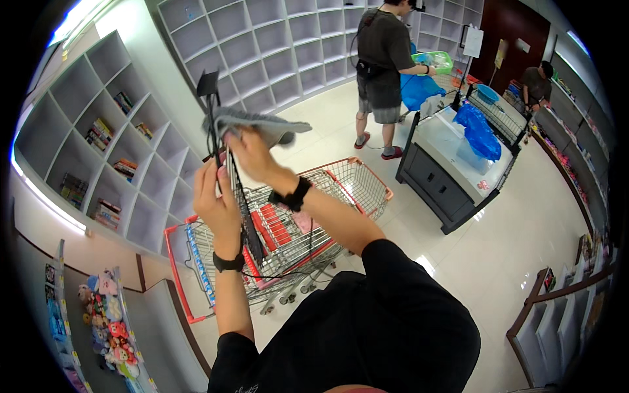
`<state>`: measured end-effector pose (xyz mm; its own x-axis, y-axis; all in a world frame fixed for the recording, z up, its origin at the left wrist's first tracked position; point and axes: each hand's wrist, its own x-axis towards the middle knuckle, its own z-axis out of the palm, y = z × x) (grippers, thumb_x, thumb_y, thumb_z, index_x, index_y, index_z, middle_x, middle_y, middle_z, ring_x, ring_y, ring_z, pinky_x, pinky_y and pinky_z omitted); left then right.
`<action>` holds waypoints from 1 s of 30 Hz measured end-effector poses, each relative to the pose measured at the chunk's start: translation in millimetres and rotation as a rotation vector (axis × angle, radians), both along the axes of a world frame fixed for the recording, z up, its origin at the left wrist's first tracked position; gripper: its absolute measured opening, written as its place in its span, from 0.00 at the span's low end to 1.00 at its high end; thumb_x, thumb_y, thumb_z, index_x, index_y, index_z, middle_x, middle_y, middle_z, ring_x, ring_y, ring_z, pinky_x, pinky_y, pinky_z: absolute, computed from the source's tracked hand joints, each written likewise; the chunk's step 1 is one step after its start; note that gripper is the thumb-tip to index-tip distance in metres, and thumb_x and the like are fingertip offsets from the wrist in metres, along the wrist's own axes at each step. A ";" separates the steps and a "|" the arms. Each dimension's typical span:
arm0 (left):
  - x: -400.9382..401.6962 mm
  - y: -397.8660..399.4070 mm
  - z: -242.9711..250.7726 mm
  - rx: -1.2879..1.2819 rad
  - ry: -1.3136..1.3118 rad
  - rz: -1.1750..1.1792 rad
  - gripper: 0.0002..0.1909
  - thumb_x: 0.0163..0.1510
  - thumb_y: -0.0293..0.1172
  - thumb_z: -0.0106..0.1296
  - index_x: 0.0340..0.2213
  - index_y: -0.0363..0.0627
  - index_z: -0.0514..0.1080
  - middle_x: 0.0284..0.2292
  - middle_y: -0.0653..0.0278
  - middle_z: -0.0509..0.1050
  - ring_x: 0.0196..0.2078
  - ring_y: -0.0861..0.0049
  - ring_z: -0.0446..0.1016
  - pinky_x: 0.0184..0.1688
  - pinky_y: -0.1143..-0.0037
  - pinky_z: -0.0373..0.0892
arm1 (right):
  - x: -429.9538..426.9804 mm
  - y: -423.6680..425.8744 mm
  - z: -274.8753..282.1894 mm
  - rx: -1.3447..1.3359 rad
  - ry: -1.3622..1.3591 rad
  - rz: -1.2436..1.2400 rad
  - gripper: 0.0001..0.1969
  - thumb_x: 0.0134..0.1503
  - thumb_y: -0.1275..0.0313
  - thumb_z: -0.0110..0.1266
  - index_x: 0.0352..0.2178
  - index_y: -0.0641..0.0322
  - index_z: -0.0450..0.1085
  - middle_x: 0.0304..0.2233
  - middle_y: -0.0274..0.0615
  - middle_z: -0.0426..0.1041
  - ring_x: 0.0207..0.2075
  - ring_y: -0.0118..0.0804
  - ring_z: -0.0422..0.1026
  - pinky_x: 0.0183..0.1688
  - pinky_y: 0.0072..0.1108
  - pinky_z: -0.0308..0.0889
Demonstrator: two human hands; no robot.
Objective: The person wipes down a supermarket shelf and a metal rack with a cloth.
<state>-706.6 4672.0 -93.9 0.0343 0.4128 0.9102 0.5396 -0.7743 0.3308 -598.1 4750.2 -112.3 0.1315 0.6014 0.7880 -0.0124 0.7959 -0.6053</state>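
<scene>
My left hand (216,204) is closed around the upper part of a slim dark stand (250,231), which has a flat black bracket (208,84) at its top end. A black cable (210,132) runs down beside it. Higher up, my right hand (255,157) grips a fuzzy grey cloth (245,120) and presses it near the stand's upper part; its fingertips are partly covered by the cloth. Both wrists wear black bands. Below my hands is a metal shopping cart (354,184) with red trim and a red handle (178,275). The stand's lower end reaches down toward the cart.
White cubby shelves (260,46) line the back, and a unit with books (100,132) stands left. Plush toys (110,319) hang lower left. A person (385,64) holds a green basket (442,61) beside a counter (442,167) with blue plastic bags (476,130). Another person (535,86) is farther right.
</scene>
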 end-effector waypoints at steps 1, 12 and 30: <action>-4.4 1.8 -2.9 0.030 -0.029 0.041 0.08 0.55 0.24 0.49 0.37 0.35 0.72 0.35 0.54 0.74 0.34 0.60 0.73 0.38 0.72 0.68 | -4.9 -19.9 3.9 0.060 -0.076 -0.033 0.13 0.60 0.72 0.42 0.41 0.72 0.67 0.40 0.48 0.70 0.44 0.38 0.67 0.49 0.24 0.60; 6.9 16.5 -14.7 -0.131 -0.197 -0.063 0.09 0.58 0.25 0.48 0.39 0.33 0.70 0.32 0.61 0.74 0.32 0.79 0.72 0.38 0.79 0.68 | 4.6 17.4 24.2 0.084 -0.057 -0.227 0.11 0.57 0.72 0.46 0.36 0.72 0.68 0.34 0.58 0.71 0.34 0.58 0.68 0.38 0.32 0.65; -9.7 22.9 -17.1 -0.004 -0.233 -0.004 0.11 0.57 0.23 0.49 0.41 0.31 0.70 0.35 0.58 0.73 0.34 0.78 0.72 0.39 0.78 0.68 | -8.2 -19.1 38.2 0.133 -0.077 -0.146 0.10 0.55 0.73 0.46 0.24 0.72 0.63 0.22 0.54 0.65 0.22 0.49 0.64 0.27 0.30 0.59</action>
